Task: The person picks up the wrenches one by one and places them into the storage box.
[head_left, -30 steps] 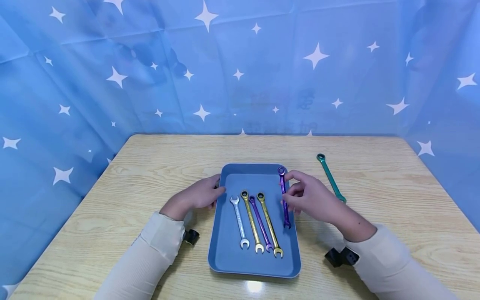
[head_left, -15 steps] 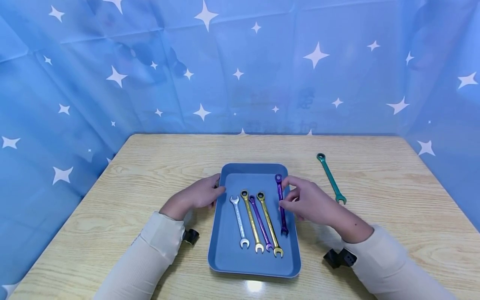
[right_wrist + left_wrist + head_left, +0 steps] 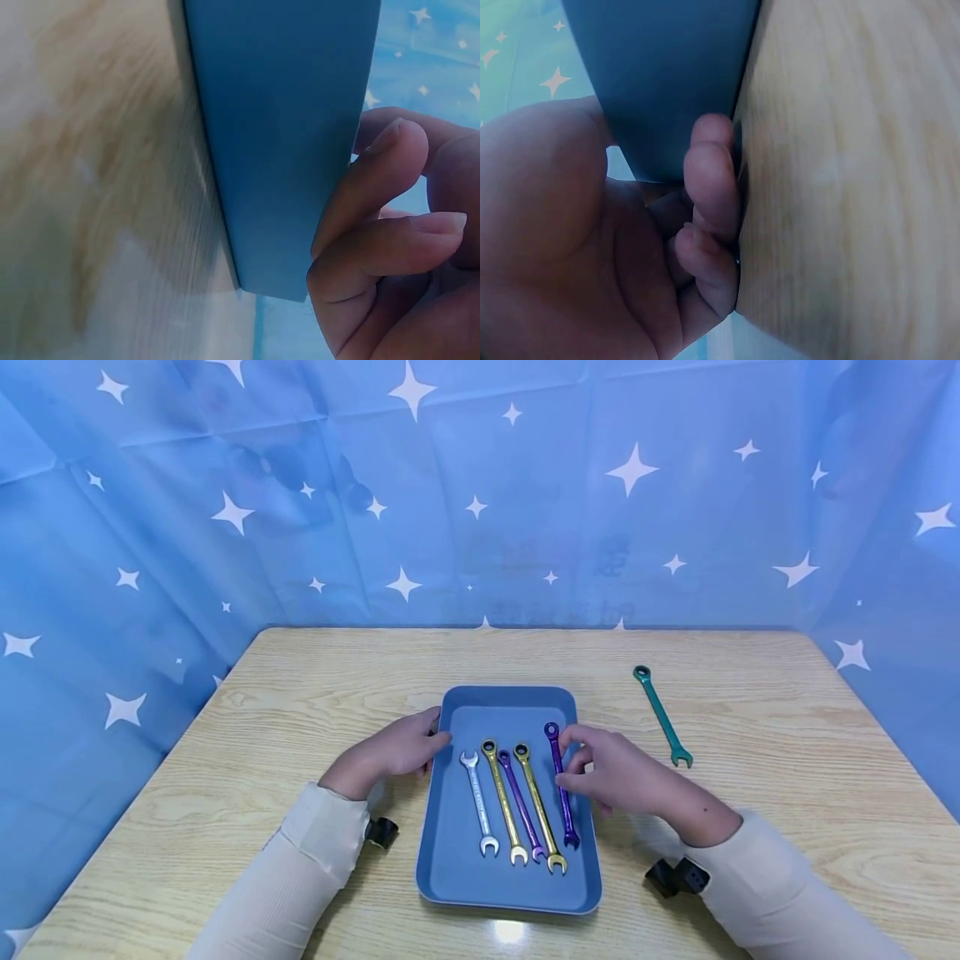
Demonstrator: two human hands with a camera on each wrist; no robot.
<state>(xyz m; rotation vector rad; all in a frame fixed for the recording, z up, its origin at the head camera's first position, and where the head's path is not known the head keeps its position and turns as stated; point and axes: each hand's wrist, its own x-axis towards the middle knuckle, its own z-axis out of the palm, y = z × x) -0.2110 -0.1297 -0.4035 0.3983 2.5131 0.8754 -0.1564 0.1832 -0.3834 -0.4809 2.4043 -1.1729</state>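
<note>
A blue tray [image 3: 517,893] lies lengthwise before me. My left hand [image 3: 397,747] grips its left side, thumb over the rim; in the left wrist view the curled fingers [image 3: 711,180] lie against the outer wall. Over the tray's right part, my right hand [image 3: 618,777] pinches a dark purple combination wrench [image 3: 561,785] by its shank, ring end away from me. To its left in the tray lie a silver wrench [image 3: 477,802], a gold wrench [image 3: 504,802], a lighter purple wrench [image 3: 522,806] and another gold wrench [image 3: 538,806]. The tray wall hides the held wrench in the right wrist view.
A green wrench [image 3: 662,714] lies on the wooden table [image 3: 787,735], right of the tray and beyond my right hand. A blue curtain with white stars [image 3: 480,485] hangs behind the table and along both sides.
My right hand has brought the dark purple wrench from the tray's right rim inward and toward me, closer to the right gold wrench. The left hand stays on the tray.
</note>
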